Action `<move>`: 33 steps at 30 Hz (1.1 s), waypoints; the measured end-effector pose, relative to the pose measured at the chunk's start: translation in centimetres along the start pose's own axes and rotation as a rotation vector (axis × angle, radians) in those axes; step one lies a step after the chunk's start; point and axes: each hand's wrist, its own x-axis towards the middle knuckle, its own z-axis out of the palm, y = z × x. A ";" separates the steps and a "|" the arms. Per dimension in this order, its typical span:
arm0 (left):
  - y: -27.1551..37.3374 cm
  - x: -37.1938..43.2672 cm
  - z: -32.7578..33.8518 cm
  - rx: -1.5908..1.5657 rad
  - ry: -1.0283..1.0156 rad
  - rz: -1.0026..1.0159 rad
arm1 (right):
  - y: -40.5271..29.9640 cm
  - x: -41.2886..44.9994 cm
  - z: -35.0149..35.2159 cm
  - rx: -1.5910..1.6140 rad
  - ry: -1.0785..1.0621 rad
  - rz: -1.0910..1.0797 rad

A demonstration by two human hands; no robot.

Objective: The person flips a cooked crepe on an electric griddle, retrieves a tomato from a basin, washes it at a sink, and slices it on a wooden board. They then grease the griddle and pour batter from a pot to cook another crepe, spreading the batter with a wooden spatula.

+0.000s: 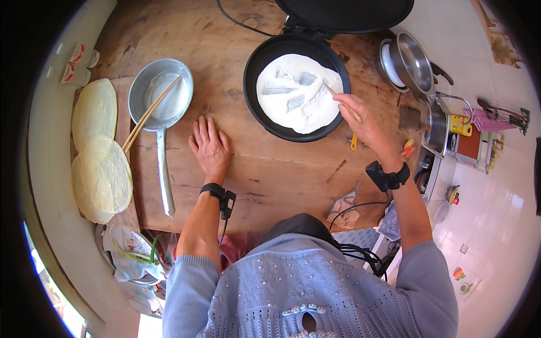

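My right hand [359, 116] grips a thin wooden stick [330, 88], whose tip is in a layer of white batter [270, 78]. The batter lies in a round black electric griddle [252, 114], its dark hinged lid [346, 14] raised at the back. Streaks in the batter show the griddle's surface through. Palm down, my left hand [210, 148] rests on the wooden table [270, 181], holding nothing. To its left stands a metal saucepan [135, 101] with batter residue inside and a pair of wooden chopsticks [146, 114] leaning over its rim.
Several thin flatbreads [105, 177] lie on a wooden board [122, 86] at the left. Two jars [78, 74] are near the wall. At the right are a steel pot [410, 63], a sink [435, 126], a yellow-handled tool [353, 141] and a crumpled cloth [344, 209].
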 end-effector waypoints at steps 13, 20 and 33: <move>-0.3 0.0 0.2 -0.017 0.023 -0.011 | -0.5 1.6 -1.1 -0.194 -0.073 -0.100; -0.3 0.0 0.2 -0.020 0.030 0.007 | 0.8 0.8 0.3 -0.340 -0.161 -0.173; -0.4 0.1 0.3 -0.034 0.075 0.008 | -3.3 -1.1 4.8 -0.221 -0.182 -0.147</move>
